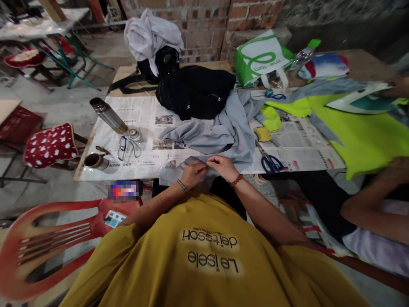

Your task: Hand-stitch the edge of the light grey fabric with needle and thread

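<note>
A grey cloth garment (pixel 220 132) lies rumpled across the newspaper, its near part hanging over the table's front edge. My left hand (pixel 193 174), with a green bead bracelet, is closed on the edge of this cloth. Close beside it on the right, my right hand (pixel 223 167), wearing a red bead bracelet, is pinched at the thumb and forefinger. Whatever lies between those fingertips is too small to make out. Blue-handled scissors (pixel 271 163) rest to the right of my hands, with a yellow sponge-like piece (pixel 263 134) just behind them.
A black bag (pixel 196 91) sits behind the cloth. On the left stand a steel thermos (pixel 108 116), a cup (pixel 96 161) and eyeglasses (pixel 128 147). At right, a co-worker's hand holds an iron (pixel 361 99) over a yellow-green garment (pixel 361 136). A red plastic chair (pixel 54 209) is at my left.
</note>
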A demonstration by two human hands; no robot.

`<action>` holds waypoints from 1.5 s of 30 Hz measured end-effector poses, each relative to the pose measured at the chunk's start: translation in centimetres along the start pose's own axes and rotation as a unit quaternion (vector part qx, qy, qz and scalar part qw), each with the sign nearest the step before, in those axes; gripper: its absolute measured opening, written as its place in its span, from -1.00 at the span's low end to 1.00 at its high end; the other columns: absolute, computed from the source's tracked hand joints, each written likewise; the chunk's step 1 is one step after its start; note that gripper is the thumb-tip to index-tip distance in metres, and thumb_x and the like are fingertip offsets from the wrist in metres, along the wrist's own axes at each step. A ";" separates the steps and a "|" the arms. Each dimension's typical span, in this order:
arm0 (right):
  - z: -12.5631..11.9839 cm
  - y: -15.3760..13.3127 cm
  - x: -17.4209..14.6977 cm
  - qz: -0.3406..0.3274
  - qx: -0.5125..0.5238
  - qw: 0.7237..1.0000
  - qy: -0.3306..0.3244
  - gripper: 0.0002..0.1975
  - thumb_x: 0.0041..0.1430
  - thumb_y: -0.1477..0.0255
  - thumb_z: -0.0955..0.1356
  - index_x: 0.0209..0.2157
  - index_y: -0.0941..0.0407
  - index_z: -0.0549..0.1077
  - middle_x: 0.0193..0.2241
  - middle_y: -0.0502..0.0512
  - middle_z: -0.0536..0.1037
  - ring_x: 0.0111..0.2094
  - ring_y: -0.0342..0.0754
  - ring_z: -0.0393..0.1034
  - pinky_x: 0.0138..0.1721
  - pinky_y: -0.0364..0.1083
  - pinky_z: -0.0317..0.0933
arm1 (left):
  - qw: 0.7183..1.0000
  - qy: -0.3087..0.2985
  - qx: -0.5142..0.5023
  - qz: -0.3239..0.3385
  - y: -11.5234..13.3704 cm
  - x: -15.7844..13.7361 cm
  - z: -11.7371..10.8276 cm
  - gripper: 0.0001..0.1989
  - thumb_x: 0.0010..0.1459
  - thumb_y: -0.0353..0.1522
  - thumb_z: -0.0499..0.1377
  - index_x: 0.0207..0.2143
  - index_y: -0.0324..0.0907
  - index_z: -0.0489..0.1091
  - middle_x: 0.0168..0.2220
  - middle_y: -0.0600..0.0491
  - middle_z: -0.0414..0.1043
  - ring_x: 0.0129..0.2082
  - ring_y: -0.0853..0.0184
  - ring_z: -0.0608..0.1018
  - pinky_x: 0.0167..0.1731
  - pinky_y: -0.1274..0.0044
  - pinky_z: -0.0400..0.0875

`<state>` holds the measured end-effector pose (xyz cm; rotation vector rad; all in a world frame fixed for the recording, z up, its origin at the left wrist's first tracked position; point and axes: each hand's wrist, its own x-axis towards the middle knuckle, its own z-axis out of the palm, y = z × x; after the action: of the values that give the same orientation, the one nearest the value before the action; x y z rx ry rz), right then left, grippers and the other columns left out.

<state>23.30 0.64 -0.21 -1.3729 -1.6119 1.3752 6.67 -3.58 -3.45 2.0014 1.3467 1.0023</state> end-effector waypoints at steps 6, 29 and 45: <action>0.7 0.7 1.3 0.063 0.188 0.979 0.044 -0.81 -0.11 0.33 0.46 -0.52 0.07 0.38 -0.59 -0.09 0.48 -0.45 -0.14 0.40 -0.24 -0.11 0.32 | 0.981 -0.004 -0.129 -0.146 -0.3 0.7 -0.3 -0.90 0.14 -0.42 0.25 -0.34 -0.24 0.59 -0.38 0.01 0.53 -0.35 0.35 0.50 -0.25 0.52 0.39; -3.2 -2.9 5.5 0.048 0.350 0.930 0.106 -0.67 0.18 0.21 0.43 -0.27 0.00 0.18 -0.55 -0.16 0.54 -0.53 -0.11 0.53 -0.54 -0.17 0.39 | 0.852 -0.033 -0.337 -0.400 -2.6 1.0 -1.1 -0.76 -0.02 -0.29 0.35 -0.36 -0.30 0.51 -0.50 0.10 0.43 -0.54 0.45 0.38 -0.45 0.55 0.29; -9.6 -5.5 8.1 -0.119 0.288 0.924 0.223 -0.82 0.21 0.29 0.32 -0.26 -0.07 0.17 -0.54 -0.18 0.49 -0.51 -0.10 0.52 -0.54 -0.13 0.37 | 0.852 -0.032 -0.331 -0.404 -2.2 1.1 -1.2 -0.87 0.05 -0.39 0.34 -0.39 -0.30 0.52 -0.52 0.12 0.43 -0.51 0.47 0.36 -0.42 0.55 0.26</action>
<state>27.98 11.76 6.28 -0.9969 -0.9313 1.1522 4.76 -1.71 -4.11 0.8114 1.3539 0.8026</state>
